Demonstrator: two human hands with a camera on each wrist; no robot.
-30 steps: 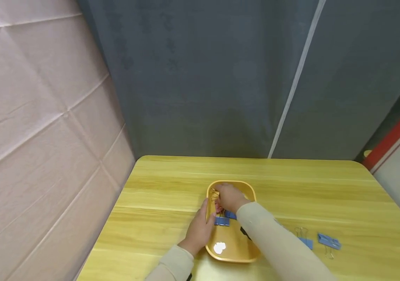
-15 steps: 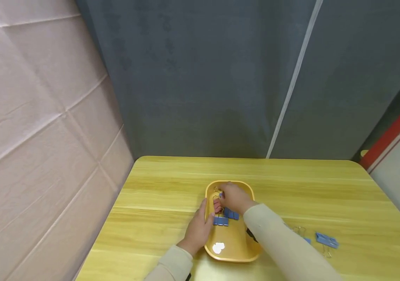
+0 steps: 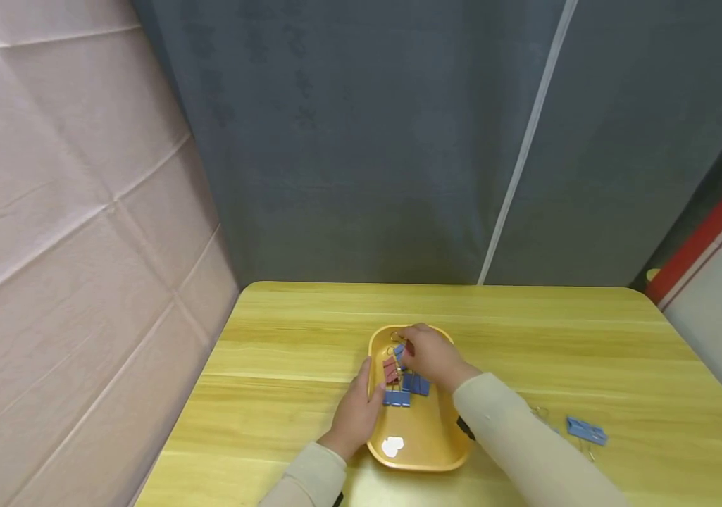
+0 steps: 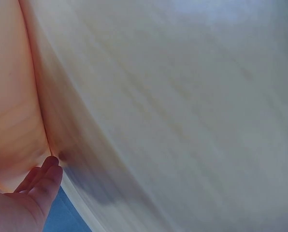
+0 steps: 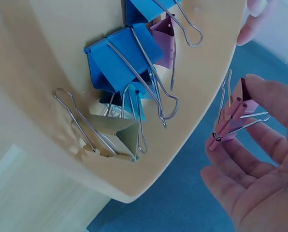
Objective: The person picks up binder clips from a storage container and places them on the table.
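Observation:
In the head view my left hand (image 3: 356, 413) holds the left rim of a yellow-orange plastic tray (image 3: 422, 463), thumb over the inner side and fingers outside. The left wrist view shows those fingers (image 4: 46, 181) fairly straight against the tray's outer wall. My right hand (image 3: 434, 355) is over the tray's far part. Its fingertips pinch a pink binder clip (image 5: 229, 116) in the right wrist view. Inside lie several clips: blue binder clips (image 5: 121, 55), a purplish-pink one (image 5: 164, 38) and a yellow one (image 5: 122, 134). Others may be hidden under the right hand.
On the wooden table (image 3: 297, 338), right of the tray, lies a blue binder clip (image 3: 586, 430). Another clip's wire handle (image 3: 539, 412) shows beside the right sleeve, which mostly covers it. A dark curtain (image 3: 361, 141) hangs behind the table's far edge.
My right hand has drawn slightly right inside the tray, so more of the red-pink and blue clips shows. The left hand stays at the rim. The right sleeve covers more of one table clip.

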